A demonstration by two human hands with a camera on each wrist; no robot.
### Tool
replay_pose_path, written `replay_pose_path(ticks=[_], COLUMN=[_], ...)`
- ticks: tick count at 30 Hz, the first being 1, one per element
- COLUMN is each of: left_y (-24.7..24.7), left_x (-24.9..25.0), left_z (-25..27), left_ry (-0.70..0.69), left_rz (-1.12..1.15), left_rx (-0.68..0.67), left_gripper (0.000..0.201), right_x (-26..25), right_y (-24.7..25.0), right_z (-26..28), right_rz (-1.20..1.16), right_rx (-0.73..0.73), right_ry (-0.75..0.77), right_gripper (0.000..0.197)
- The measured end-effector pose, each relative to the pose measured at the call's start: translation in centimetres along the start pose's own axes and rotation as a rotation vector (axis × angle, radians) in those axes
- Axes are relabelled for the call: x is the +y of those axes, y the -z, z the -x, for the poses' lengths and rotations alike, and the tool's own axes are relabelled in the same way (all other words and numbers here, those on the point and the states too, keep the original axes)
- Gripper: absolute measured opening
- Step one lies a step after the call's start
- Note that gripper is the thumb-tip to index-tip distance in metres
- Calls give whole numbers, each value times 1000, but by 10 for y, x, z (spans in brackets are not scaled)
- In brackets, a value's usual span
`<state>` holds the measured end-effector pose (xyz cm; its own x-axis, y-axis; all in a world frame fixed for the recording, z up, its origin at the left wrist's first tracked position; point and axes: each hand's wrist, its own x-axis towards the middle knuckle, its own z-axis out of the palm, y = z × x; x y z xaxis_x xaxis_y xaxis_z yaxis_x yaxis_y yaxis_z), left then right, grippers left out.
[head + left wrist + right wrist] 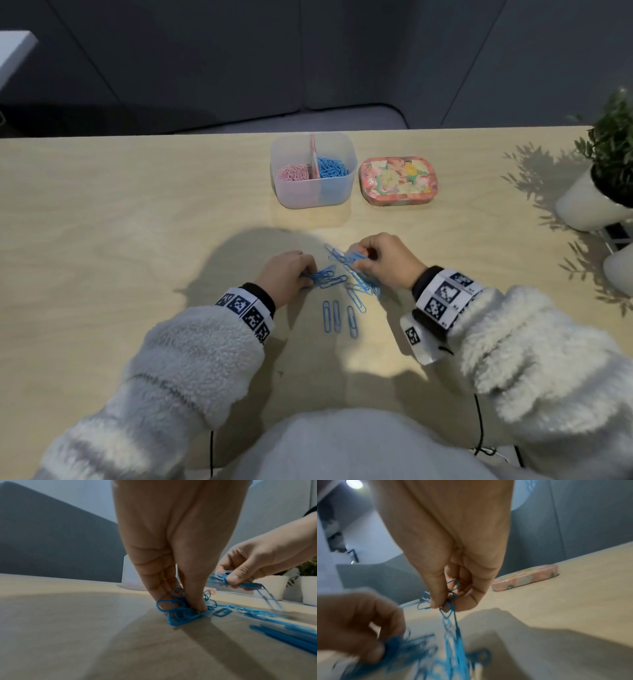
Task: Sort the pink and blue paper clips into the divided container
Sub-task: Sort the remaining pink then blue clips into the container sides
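The table (137, 212) has a light wood-grain top with a straight far edge. Behind it stand dark grey wall panels (239, 51) divided by thin seams. A grey cushioned seat (308, 120) lies just beyond the far edge. A white surface (13, 51) enters at the upper left. At the right edge of the table stand white pots, one holding a green plant (613, 144). The plant casts leaf shadows across the tabletop. A round ceiling light (354, 484) shows in the right wrist view.

White fleece sleeves (191, 356); checkered wristbands (245, 310); seemingly thin black cables (479, 425).
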<state>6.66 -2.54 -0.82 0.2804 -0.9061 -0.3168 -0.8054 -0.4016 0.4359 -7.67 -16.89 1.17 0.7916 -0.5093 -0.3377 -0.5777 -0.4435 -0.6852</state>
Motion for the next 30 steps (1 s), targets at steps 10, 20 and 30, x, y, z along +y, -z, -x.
replay_pose_path(ticks=[10,20,30], left_y=[9,71,116], left_x=[1,21,45], left_z=[-1,-57,-138], left_ry=[4,-3,218], left_rz=[138,327,81], left_rx=[30,269,341], left_gripper=[19,10,27], right_x=[-56,-74,-21], right_y=[79,79,70], right_z=[-101,-145,-68], right_rz=[-72,-27,-229], right_rx=[247,275,475], right_ry=[-9,-65,94], right_gripper=[32,6,23])
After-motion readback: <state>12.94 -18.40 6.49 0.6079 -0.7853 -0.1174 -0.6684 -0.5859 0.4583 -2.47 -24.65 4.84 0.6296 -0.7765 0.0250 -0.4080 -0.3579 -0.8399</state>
